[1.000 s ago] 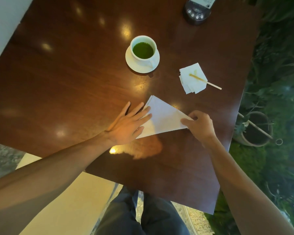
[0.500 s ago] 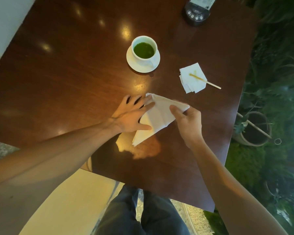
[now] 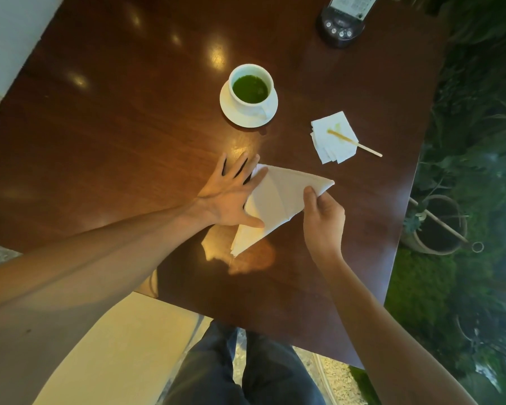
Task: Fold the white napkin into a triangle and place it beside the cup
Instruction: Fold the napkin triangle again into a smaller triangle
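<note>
the white napkin [image 3: 278,200] lies on the dark wooden bench [image 3: 114,135], on the near side of the cup [image 3: 250,89] and apart from it, already folded into a rough triangle with one long point trailing toward the person. the left hand [image 3: 231,197] lies flat with its fingers spread, pressing the napkin's left edge, the thumb laid across the cloth. the right hand [image 3: 323,213] pinches the napkin's right corner between thumb and fingers, and that corner lifts a little off the bench. the two hands are apart, one at each side of the napkin.

the cup holds green liquid and stands on a white saucer [image 3: 247,114]. to the right of the cup, a small stack of paper squares [image 3: 332,138] lies with a thin wooden stick [image 3: 360,144] across it. beyond the cup, at the far edge of the bench, sits a dark device with buttons [image 3: 341,23]. well to the right of the cup, off the bench, a plant pot [image 3: 438,226] stands among greenery.
</note>
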